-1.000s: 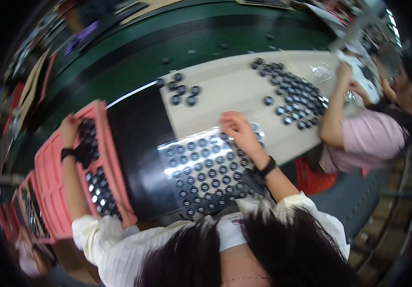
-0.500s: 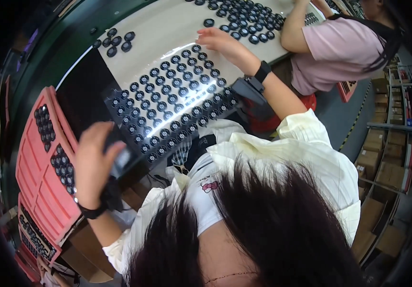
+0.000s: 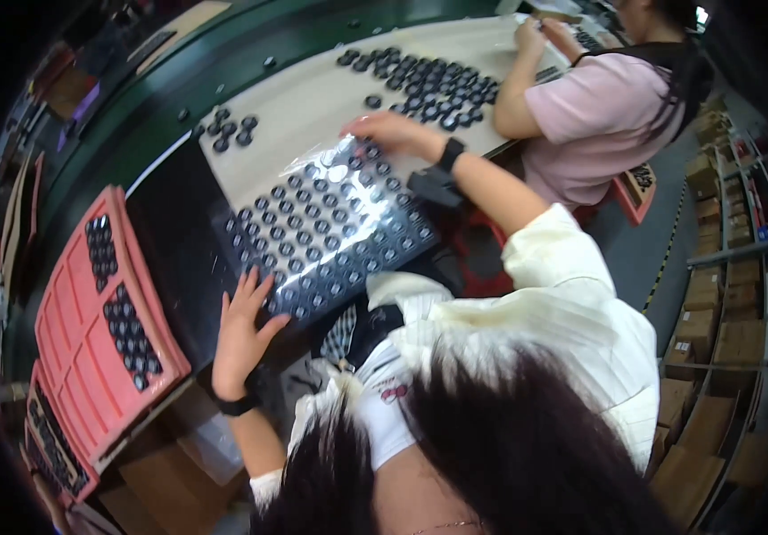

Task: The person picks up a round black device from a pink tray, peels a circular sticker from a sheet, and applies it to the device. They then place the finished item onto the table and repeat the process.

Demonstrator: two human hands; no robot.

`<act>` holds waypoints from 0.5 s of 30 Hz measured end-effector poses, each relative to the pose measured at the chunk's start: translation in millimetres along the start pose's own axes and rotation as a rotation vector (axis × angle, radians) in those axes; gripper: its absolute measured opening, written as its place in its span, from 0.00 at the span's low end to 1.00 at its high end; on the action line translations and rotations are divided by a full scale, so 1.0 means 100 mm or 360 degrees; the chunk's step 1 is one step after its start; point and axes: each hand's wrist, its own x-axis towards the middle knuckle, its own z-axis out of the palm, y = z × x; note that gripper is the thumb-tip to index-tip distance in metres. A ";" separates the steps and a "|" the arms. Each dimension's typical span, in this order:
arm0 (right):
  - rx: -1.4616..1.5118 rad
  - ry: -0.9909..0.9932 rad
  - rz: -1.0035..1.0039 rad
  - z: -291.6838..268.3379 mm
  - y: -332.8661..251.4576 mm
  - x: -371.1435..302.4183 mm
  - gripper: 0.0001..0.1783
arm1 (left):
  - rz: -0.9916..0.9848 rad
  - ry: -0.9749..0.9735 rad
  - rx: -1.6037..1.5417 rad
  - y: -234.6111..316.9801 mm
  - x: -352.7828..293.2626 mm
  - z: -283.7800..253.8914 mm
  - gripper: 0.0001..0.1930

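- Since half a second ago the left hand (image 3: pixel 246 325) has come off the small dark thing it was carrying near the red trays (image 3: pixel 90 330) and now lies spread, fingers open and empty, on the near left corner of the clear sheet (image 3: pixel 330 223).
- Meanwhile the right hand (image 3: pixel 393 134) has kept to the far edge of that sheet, palm down, fingers loosely out, gripping nothing that I can make out.
- With a hand at each end, the sheet looks pinned flat, so I judge the work is at a steadying or straightening step rather than picking.
- That sheet lies across the pale worktop (image 3: pixel 304 98), its near end over a black mat (image 3: pixel 174 241); it is glossy, catches the light, and carries neat rows of small black round caps (image 3: pixel 313 227).
- Beyond the sheet, loose caps (image 3: pixel 228 129) sit in a little cluster to its far left, and a bigger heap (image 3: pixel 433 85) lies past its far edge.
- Just right of that heap a person in a pink shirt (image 3: pixel 598 107) works with both hands.
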 end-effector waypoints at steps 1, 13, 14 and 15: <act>0.0033 -0.0054 -0.0101 0.00 0.03 0.04 0.10 | 0.0032 0.0153 -0.0376 -0.08 -0.01 -0.02 0.33; -0.0496 -0.0589 -0.1042 0.57 -1.63 -0.80 0.06 | -0.0165 0.1272 -0.1820 -0.17 0.62 -0.92 0.21; -0.0663 -0.0620 -0.1334 0.63 -1.71 -0.94 0.06 | 0.0057 0.1391 -0.1659 -0.11 0.57 -1.02 0.15; -0.0714 -0.0580 -0.1327 0.58 -1.74 -1.07 0.06 | 0.0114 0.1504 -0.1558 -0.15 0.42 -1.03 0.11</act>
